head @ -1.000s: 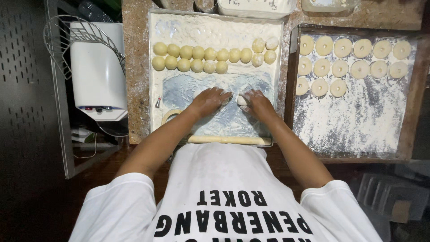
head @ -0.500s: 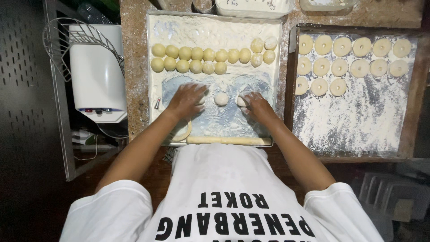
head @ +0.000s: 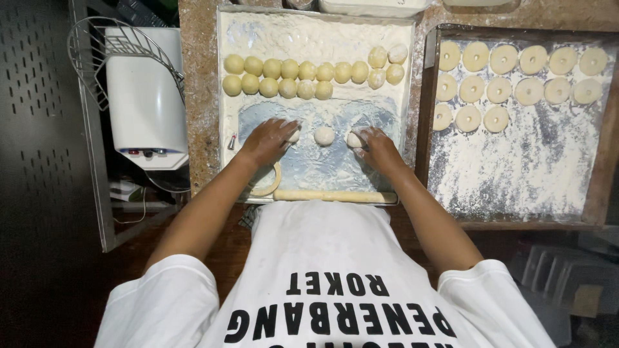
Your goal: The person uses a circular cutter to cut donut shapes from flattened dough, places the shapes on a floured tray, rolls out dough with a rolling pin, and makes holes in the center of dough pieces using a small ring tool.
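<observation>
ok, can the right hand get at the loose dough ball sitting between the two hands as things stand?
Probably yes. The middle dough ball lies bare on the floured tray, just beside the right hand, with nothing between them. That hand already rests on another dough ball, so it would likely have to let go first.

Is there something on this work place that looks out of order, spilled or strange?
Mostly flour: it is spilled past the floured tray onto the brown worktop. In the rows of dough balls, the right-end ones sit crooked and flour-coated. The left hand and right hand each rest on a ball; one lies loose between.
</observation>
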